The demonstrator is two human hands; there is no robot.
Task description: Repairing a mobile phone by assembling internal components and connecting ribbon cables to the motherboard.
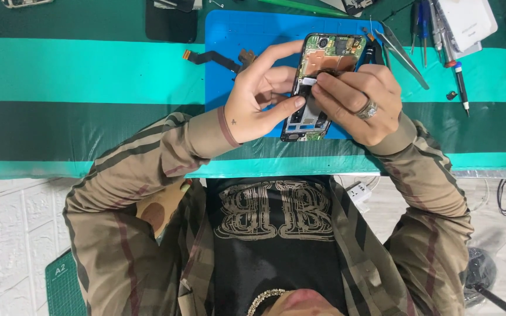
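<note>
Olive striped jacket sleeves [147, 175], black printed shirt [273, 234], silver ring [368, 109], chain necklace [263, 299].

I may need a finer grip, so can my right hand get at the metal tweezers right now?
Probably yes. The tweezers lie uncovered just beyond the right hand, nothing between, though that hand is busy at the opened phone the left hand holds.

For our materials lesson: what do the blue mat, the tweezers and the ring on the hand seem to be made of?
Blue mat: probably silicone or rubber, matte with a faint grid and rounded corners. Tweezers: metal, likely steel, grey with a dull sheen and fine points. Ring on the hand: silvery metal with a patterned, shiny surface; the exact metal cannot be told.
</note>
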